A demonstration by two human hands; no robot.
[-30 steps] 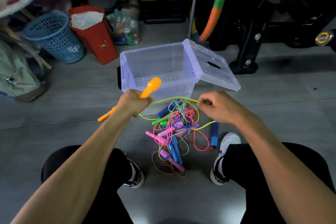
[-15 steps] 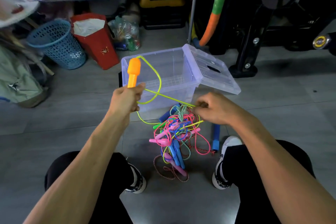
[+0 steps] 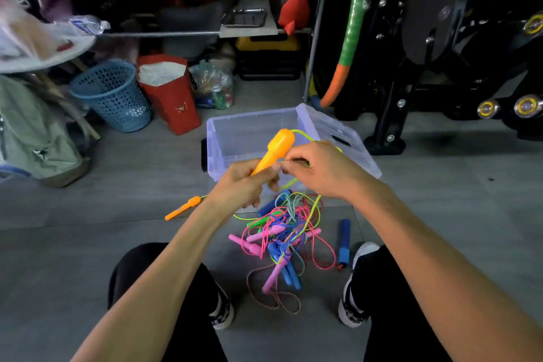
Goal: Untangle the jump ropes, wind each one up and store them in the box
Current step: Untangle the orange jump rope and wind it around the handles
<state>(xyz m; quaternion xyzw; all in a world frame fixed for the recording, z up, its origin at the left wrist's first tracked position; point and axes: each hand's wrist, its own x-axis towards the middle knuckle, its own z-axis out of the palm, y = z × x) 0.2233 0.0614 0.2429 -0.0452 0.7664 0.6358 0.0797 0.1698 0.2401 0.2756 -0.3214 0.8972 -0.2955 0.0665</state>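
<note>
My left hand (image 3: 244, 186) grips an orange jump-rope handle (image 3: 277, 147), its fat end pointing up and right over the clear plastic box (image 3: 235, 138). My right hand (image 3: 320, 169) pinches the yellow-green cord (image 3: 316, 210) right beside that handle. The cord loops from the handle's tip over my right hand and drops into a tangled pile of ropes (image 3: 282, 238) on the floor, with pink, blue and green handles. The second orange handle (image 3: 182, 209) lies on the floor left of my left wrist. A lone blue handle (image 3: 344, 241) lies right of the pile.
The box's lid (image 3: 343, 141) hangs open off its right side. A blue mesh basket (image 3: 113, 95), a red bag (image 3: 170, 91) and a green backpack (image 3: 32, 132) stand at the left. Black gym equipment (image 3: 440, 47) rises at the right. My shoes (image 3: 352, 285) flank the pile.
My right hand rose from the pile to meet my left hand, bringing the cord to the handle. The handle tilted from upright to leaning right. The view shifted lower.
</note>
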